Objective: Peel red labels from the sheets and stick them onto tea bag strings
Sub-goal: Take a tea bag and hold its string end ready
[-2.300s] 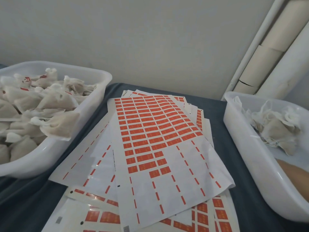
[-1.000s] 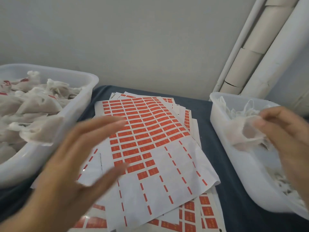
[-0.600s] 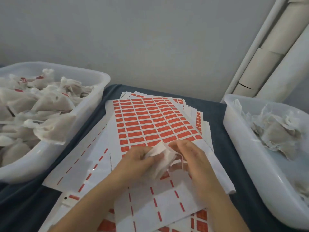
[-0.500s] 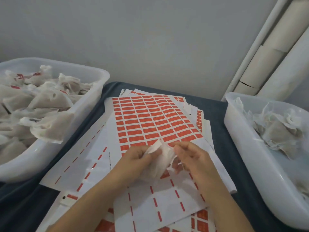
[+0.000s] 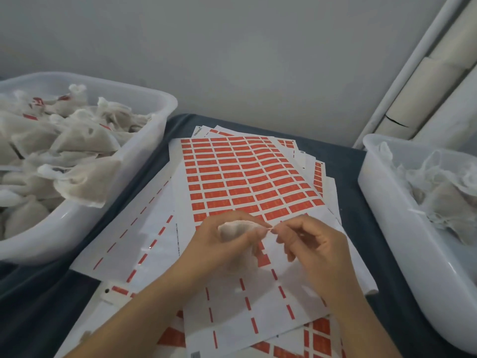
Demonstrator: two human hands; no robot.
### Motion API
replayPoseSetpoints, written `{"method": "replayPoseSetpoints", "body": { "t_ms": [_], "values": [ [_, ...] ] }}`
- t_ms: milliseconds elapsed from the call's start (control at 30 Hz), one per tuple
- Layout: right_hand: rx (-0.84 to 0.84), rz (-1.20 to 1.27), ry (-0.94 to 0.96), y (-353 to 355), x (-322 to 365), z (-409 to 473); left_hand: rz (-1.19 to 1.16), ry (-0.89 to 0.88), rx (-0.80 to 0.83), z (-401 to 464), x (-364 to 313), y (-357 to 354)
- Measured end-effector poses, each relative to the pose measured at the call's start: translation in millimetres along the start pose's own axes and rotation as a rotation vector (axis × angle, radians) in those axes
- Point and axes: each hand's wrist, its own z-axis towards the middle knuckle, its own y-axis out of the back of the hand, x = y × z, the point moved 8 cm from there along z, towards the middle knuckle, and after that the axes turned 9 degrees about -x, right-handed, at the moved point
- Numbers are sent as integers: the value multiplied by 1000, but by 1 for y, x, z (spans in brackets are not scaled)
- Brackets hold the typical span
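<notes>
One tea bag (image 5: 233, 229): I see it cupped in my left hand (image 5: 219, 240), held above the top label sheet (image 5: 247, 202), near the sheet's middle.
String: a thin twisted end (image 5: 268, 229) sticks out of the bag toward the right, and my right hand (image 5: 313, 248) pinches it between thumb and forefinger.
Left fingers: curled round the bag, thumb on top.
Right fingers: thumb and forefinger pressed together on the string end, the others loosely bent below.
Red labels (image 5: 240, 174): they fill the far half of the top sheet in rows; the near half shows bare white backing with only thin red strips. I cannot tell whether a label is already on the string.
Other sheets (image 5: 129, 244): fanned out beneath the top one, some stripped, some with labels left.
Left tub (image 5: 108, 210): white plastic, heaped with tea bags, a few showing red tags.
Right tub (image 5: 387, 228): white plastic, holding a smaller pile of bags.
Surface (image 5: 46, 301): covered in dark blue cloth, against a grey wall.
</notes>
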Motion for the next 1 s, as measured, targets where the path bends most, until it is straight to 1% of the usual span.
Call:
{"method": "replayPoseSetpoints", "body": {
  "t_ms": [67, 200, 267, 333, 400, 433, 467, 500, 567, 600, 633, 700, 733, 833, 900, 967, 1000],
  "values": [
    [-41, 74, -37, 8, -1, 1, 4, 16, -55, 2, 3, 6],
    [-169, 313, -204, 22, -13, 3, -45, -23, -75, 7, -2, 7],
    [-185, 417, -261, 20, -16, 3, -38, -25, -74, 8, 0, 4],
    [-175, 463, -266, 18, -16, 3, 28, -40, -63, 7, 4, 2],
    [-140, 466, -222, 15, -10, 4, 60, -70, -107, 4, 6, 9],
    [-113, 463, -196, 14, -5, 3, 17, -63, -114, 3, 7, 12],
    [-83, 462, -166, 11, -1, 3, -39, -36, -59, 2, 8, 10],
    [-49, 460, -142, 8, 4, 2, -75, 25, 66, 0, 10, 0],
    [25, 446, -105, 1, 11, -1, -134, 189, 366, -13, 16, -26],
    [74, 428, -78, -4, 15, -3, -177, 253, 433, -15, 18, -32],
    [131, 413, -52, -10, 19, -5, -241, 298, 431, -14, 18, -34],
    [242, 374, 8, -20, 25, -11, -366, 355, 319, -8, 20, -27],
    [273, 339, 29, -22, 26, -13, -396, 371, 271, -6, 23, -24],
    [325, 261, 38, -22, 25, -14, -469, 441, 201, -6, 33, -21],
    [336, 229, 27, -21, 22, -13, -656, 512, 169, -3, 35, -16],
    [328, 184, 20, -20, 18, -13, -926, 574, 185, -2, 29, -11],
    [307, 168, 8, -19, 15, -11, -1010, 579, 199, -2, 26, -8]
  ]
}}
